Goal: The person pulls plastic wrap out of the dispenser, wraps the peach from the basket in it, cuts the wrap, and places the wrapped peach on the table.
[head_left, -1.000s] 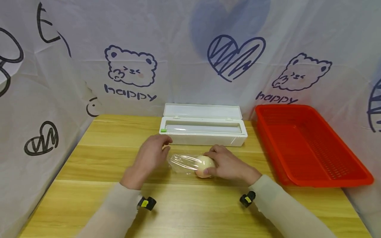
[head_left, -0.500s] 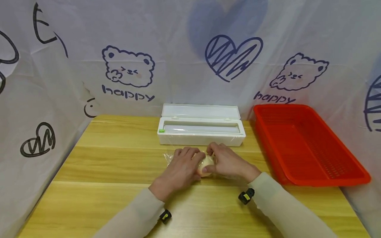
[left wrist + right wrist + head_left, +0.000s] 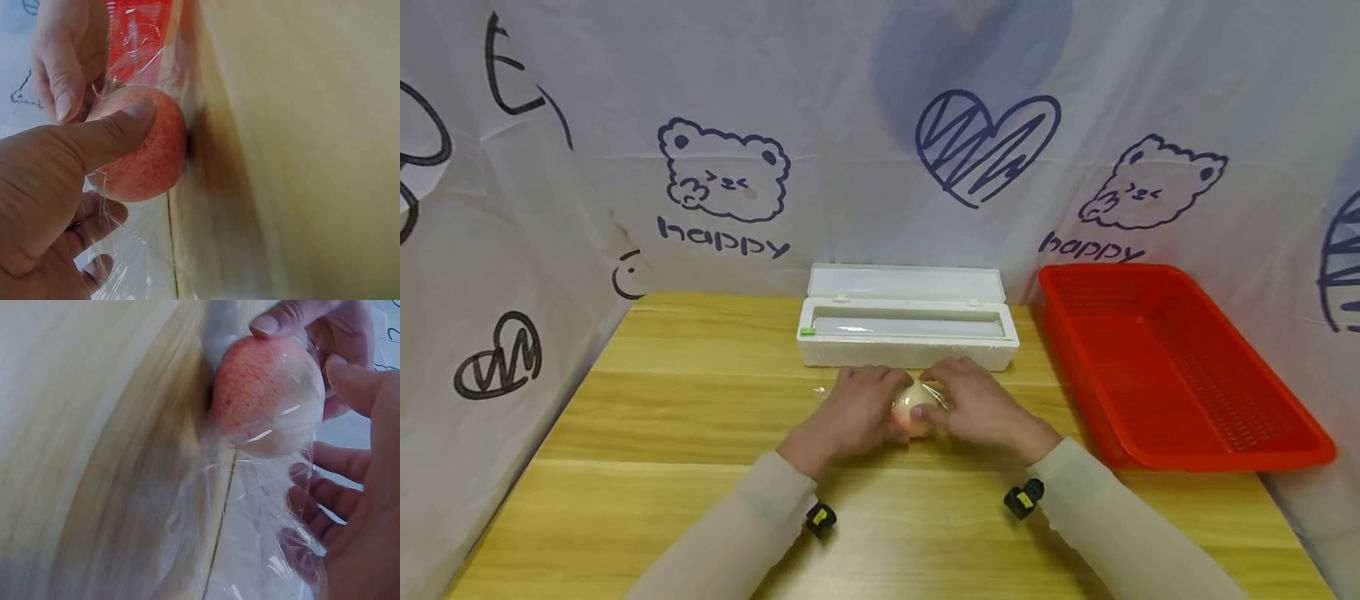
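Observation:
A red and cream peach (image 3: 912,408), partly covered by clear cling film (image 3: 269,519), is between my hands over the wooden table. My left hand (image 3: 857,412) grips it, the thumb lying across its red side in the left wrist view and the fingers partly behind it. From the other side my right hand (image 3: 981,408) comes close, its fingers loosely bent against the film. Its thumb (image 3: 356,381) stands apart from those fingers, near the peach. Film trails off to both sides of the fruit.
Behind the hands stands a white cling film box (image 3: 910,354) with its lid (image 3: 906,282) raised and a roll inside. A red plastic basket (image 3: 1078,392) stands at the right. Printed cloth (image 3: 850,167) hangs at the back and sides.
The left hand has come in from the left and now grips the peach. The right hand, earlier on the peach, has its fingers at the film beside it; film now stretches on the right.

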The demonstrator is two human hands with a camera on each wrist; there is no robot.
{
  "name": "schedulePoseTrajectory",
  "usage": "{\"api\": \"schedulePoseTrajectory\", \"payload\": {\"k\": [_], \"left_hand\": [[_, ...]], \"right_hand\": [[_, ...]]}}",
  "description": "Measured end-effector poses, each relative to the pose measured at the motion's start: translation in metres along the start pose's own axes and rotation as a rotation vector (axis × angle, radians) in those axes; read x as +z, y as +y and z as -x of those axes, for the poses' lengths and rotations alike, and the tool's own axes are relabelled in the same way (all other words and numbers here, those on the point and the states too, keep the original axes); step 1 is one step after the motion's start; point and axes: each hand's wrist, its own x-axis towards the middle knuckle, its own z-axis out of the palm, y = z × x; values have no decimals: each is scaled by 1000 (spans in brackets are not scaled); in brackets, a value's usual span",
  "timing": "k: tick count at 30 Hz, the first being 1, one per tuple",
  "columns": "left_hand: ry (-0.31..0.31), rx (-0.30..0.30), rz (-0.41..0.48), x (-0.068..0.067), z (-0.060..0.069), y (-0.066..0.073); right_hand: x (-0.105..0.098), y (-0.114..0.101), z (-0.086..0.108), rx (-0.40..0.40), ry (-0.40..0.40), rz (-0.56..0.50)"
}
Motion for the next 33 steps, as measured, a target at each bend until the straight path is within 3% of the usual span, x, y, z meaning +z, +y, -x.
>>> {"api": "schedulePoseTrajectory", "payload": {"k": [7, 15, 22, 25, 29, 33], "left_hand": [[-86, -94, 152, -9, -11, -10], [-139, -170, 251, -13, -21, -21], [-184, -187, 248, -16, -28, -24], [-188, -178, 190, -20, -28, -23], [-182, -172, 133, -23, -28, -23], [-148, -210, 187, -23, -27, -24]], "right_hand": [[3, -9, 6, -63, 119, 68], [15, -9, 4, -108, 108, 196], [23, -4, -6, -130, 182, 268], [22, -4, -9, -150, 194, 293], [16, -4, -15, -162, 167, 312], [10, -4, -21, -115, 103, 298]]}}
